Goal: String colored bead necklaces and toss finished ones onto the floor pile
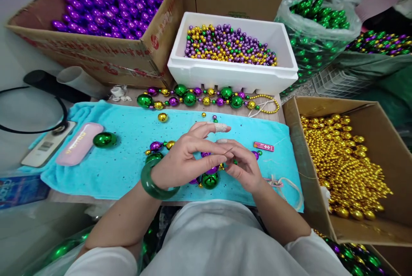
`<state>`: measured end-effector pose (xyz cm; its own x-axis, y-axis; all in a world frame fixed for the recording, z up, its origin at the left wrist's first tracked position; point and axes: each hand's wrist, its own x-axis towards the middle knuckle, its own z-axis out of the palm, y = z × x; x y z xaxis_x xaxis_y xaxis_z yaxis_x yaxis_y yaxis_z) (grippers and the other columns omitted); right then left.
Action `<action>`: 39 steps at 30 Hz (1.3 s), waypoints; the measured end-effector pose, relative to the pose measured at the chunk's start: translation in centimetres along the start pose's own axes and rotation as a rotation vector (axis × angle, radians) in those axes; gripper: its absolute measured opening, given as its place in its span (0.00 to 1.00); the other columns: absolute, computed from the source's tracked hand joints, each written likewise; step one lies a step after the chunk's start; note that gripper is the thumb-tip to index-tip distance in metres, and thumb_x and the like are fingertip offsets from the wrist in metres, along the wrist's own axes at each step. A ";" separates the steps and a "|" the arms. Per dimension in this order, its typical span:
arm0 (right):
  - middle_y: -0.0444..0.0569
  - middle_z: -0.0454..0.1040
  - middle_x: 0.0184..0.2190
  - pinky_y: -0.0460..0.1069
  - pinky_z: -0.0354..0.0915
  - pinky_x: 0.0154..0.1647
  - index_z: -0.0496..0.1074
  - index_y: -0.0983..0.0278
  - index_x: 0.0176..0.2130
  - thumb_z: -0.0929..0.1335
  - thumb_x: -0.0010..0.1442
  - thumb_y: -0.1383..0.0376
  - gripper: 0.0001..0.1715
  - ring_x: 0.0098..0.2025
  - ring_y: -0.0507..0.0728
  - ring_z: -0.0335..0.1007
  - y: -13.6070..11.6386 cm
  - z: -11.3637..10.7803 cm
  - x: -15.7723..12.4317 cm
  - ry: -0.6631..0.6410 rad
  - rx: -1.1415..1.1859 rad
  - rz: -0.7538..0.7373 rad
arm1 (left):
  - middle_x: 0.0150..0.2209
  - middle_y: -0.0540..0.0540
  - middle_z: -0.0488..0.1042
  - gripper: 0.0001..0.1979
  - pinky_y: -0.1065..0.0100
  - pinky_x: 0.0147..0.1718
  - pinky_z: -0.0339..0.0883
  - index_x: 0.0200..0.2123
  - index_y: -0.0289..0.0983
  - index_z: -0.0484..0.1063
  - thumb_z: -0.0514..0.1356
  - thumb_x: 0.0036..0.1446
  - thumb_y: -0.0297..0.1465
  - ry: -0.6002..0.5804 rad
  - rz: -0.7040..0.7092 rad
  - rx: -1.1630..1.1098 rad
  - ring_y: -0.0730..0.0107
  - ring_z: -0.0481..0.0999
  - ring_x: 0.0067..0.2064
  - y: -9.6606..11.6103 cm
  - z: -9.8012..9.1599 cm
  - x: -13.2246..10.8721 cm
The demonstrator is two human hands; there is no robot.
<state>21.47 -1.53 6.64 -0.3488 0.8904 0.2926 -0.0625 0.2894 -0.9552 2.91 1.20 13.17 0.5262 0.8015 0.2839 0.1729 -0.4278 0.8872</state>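
My left hand (188,156), with a green bangle (157,181) at its wrist, is closed at thumb and fingertips on a thin needle-like strand (229,151). The left index finger, wrapped in white tape, sticks out straight. My right hand (246,166) curls against the left fingertips at the same strand; another taped fingertip shows there. Whether the strand is needle or thread I cannot tell. Beneath both hands lies a string of purple, gold and green beads, partly hidden, including a large green bead (210,180). A gold bead (163,117) and several small beads lie loose beyond the hands.
A turquoise towel (128,160) covers the table. On it are a pink case (80,144), a large green bead and a small pink packet (264,146). A finished-looking bead strand (206,101) lies behind. Around stand a white foam box (231,72) and cardboard boxes (322,207) of beads.
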 end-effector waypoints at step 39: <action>0.40 0.64 0.15 0.44 0.53 0.19 0.74 0.65 0.35 0.70 0.50 0.54 0.18 0.18 0.48 0.56 4.3 0.9 -1.5 0.321 0.156 0.529 | 0.37 0.41 0.77 0.09 0.70 0.39 0.72 0.42 0.32 0.71 0.54 0.60 0.26 0.379 -0.606 -0.354 0.73 0.76 0.36 -15.1 -2.1 5.8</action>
<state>20.88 -1.90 2.11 -0.0736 0.9667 -0.2449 -0.1028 -0.2516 -0.9623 1.58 13.23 2.17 0.0955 0.9669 -0.2366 0.0303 0.2348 0.9716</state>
